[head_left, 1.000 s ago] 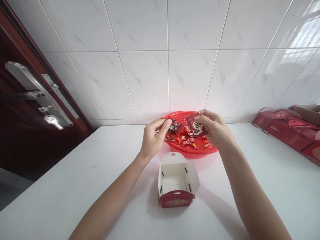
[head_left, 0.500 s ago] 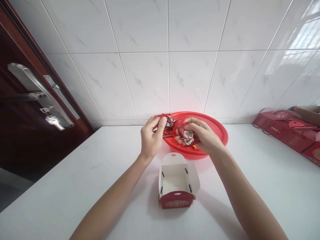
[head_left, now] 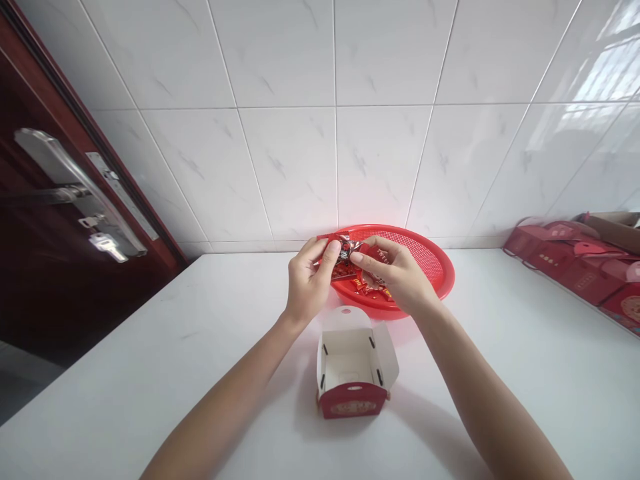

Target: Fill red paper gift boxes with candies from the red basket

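Observation:
My left hand [head_left: 309,283] is closed on a shiny red and dark snack packet [head_left: 344,269], its thumb pressed on the front. My right hand [head_left: 407,277] grips a red packet with a beige label [head_left: 374,257], largely hidden behind its fingers. The right thumb and the two packets meet, overlapping at the middle. Both hands are above a red plastic basket [head_left: 444,267], in which several small red and yellow wrapped pieces [head_left: 373,293] lie. Nearer to me stands a small red carton [head_left: 354,405] with white inner walls, its flaps up and nothing visible inside.
Several red cartons [head_left: 575,263] are lined up at the far right against the tiled wall [head_left: 385,153]. On the left is a dark wooden door [head_left: 45,260] with a metal handle and keys [head_left: 107,245]. Everything stands on a white tabletop [head_left: 175,373].
My right hand has moved left with its packet, bringing it against the packet in my left hand. My left hand has shifted slightly right and down. The carton and basket are unmoved.

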Motion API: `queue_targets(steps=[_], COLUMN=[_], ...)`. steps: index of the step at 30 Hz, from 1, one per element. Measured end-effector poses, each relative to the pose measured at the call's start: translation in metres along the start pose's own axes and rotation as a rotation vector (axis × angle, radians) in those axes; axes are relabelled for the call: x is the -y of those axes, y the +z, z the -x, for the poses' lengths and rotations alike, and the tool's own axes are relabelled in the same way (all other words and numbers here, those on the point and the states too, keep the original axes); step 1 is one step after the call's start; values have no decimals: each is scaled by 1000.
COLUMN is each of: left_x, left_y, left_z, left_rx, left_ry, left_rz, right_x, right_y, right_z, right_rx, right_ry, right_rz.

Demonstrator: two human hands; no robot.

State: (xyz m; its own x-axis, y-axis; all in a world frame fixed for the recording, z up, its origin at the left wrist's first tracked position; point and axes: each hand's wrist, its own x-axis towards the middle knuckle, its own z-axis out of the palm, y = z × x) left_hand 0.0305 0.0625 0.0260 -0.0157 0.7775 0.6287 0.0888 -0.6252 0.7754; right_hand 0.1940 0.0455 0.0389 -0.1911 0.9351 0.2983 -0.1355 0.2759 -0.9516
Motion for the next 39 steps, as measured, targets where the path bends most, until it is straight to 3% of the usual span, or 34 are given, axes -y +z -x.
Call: queue_targets(steps=[6, 15, 32, 39], left_x=[-2, -1, -7, -14], left_y=[-1, 0, 2, -3], left_z=[-2, 2, 4, -1], left_rx=[84, 111, 110, 103], left_ry=[-69, -70, -134, -140], left_rz=[114, 97, 214, 255], right_x=[6, 7, 8, 11], right_y=[-2, 1, 3, 2], right_z=[-1, 0, 5, 5], right_rx=[-43, -13, -61, -14], right_ry=[-25, 27, -17, -87], right_rz=[-56, -33, -29, 0])
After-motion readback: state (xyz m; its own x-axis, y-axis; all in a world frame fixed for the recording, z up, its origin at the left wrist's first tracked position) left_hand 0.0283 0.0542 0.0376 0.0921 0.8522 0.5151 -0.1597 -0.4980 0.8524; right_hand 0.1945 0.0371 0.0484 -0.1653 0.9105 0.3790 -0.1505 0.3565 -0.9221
